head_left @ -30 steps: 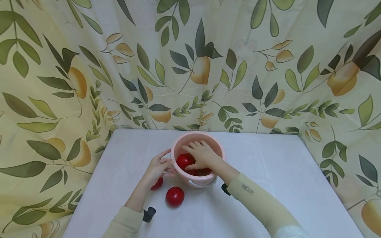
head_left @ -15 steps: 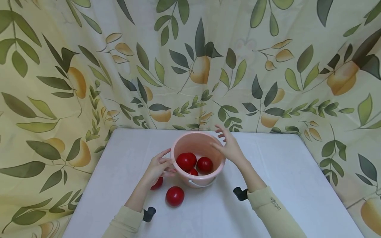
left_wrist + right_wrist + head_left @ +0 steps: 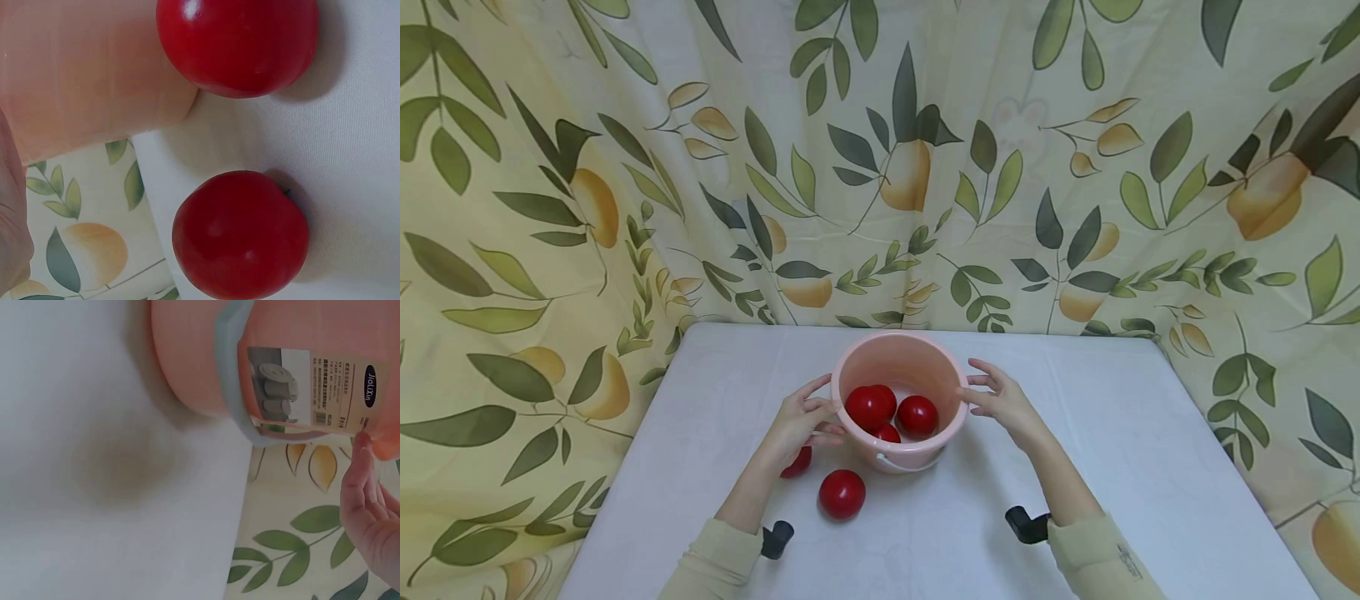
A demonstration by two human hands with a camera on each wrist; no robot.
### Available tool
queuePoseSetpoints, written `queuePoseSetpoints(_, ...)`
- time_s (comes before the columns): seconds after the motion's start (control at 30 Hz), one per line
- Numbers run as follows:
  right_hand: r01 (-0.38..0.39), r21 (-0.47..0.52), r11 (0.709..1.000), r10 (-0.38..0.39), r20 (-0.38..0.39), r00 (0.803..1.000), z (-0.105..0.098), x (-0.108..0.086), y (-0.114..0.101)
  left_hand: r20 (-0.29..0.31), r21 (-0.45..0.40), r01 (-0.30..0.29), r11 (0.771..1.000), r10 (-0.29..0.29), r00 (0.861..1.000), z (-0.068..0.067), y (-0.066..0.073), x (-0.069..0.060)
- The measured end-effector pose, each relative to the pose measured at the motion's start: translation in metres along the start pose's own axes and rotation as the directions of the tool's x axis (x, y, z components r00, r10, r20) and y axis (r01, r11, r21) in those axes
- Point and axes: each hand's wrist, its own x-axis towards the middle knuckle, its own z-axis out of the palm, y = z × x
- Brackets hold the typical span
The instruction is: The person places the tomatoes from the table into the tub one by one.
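Observation:
A pink bucket (image 3: 901, 454) with a pale handle stands upright, several red tomatoes (image 3: 917, 416) inside it. The left hand (image 3: 796, 427) rests on the bucket's left side with fingers spread. At the right side of the rim, the right hand (image 3: 1003, 404) touches the bucket with its fingertips, fingers relaxed. Outside the bucket lie two tomatoes: one (image 3: 842, 494) in front, another (image 3: 797, 462) partly hidden below the left hand. Both appear in the left wrist view, one (image 3: 240, 234) lower and one (image 3: 240, 44) nearer the bucket wall (image 3: 94, 75). A printed label (image 3: 312, 390) shows on the bucket's side.
A white-covered table (image 3: 1112, 450) carries everything. Behind it and at the sides hangs a curtain (image 3: 865, 250) with a leaf and fruit print. Black wrist cameras (image 3: 1027, 525) are strapped at both wrists.
The right hand has come out of the bucket and moved right to the outer right side of its rim. The left hand, bucket and loose tomatoes have stayed in place.

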Motion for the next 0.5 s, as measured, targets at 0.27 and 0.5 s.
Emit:
queuePoseSetpoints(0.27,-0.052,0.041,0.998,0.05,0.054,0.997,-0.005,-0.014,0.005,0.003,0.005,-0.011,1.0,0.011,1.0,0.0,0.0,0.0)
queuePoseSetpoints(0.5,-0.062,0.05,0.997,0.056,0.103,0.993,-0.005,-0.02,0.003,0.005,-0.002,-0.008,1.0,0.008,1.0,0.0,-0.001,0.001)
